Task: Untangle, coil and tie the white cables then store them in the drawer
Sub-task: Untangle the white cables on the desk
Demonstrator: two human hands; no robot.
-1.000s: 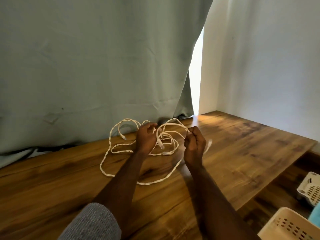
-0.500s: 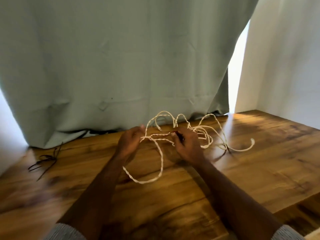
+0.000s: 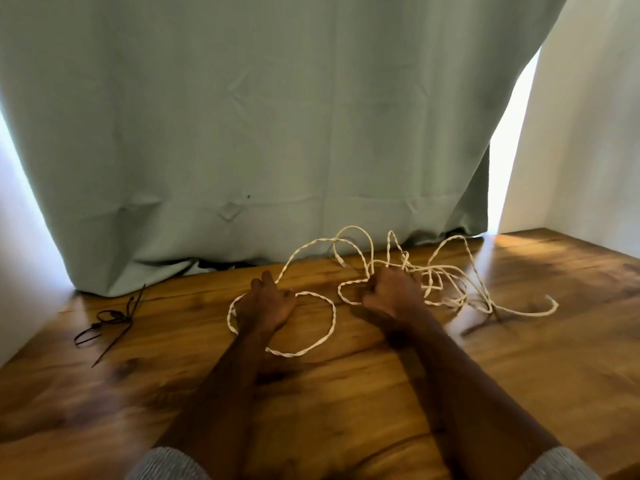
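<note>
While the white cables [image 3: 398, 268] lie in a loose tangle across the middle and right of the table [image 3: 519, 375], both hands work at its left side. The left hand [image 3: 265, 304], near the centre of the frame, rests over a wide twisted loop of cable with its fingers bent around the strand, so it appears to be holding it, though the pinch itself is hidden under the hand. The right hand [image 3: 391, 292] is closed around a bunch of strands at the knot's left edge. One free end curls off toward the right of the frame, and a small plug end lies just behind the knot, near the green curtain [image 3: 277, 133].

Judging by this, untangling is under way and nothing is coiled or tied. To do it well, the right hand should probably keep the knot loose rather than squeeze it, while the left draws its loop outward slowly, following one strand at a time. Pulling hard would likely tighten the twists. Feeding the free end back through the crossings looks the safer route.

Black cable ties [image 3: 107, 320] lie at the left of the frame, well apart from the cables, ready for tying. No drawer is in view.
</note>
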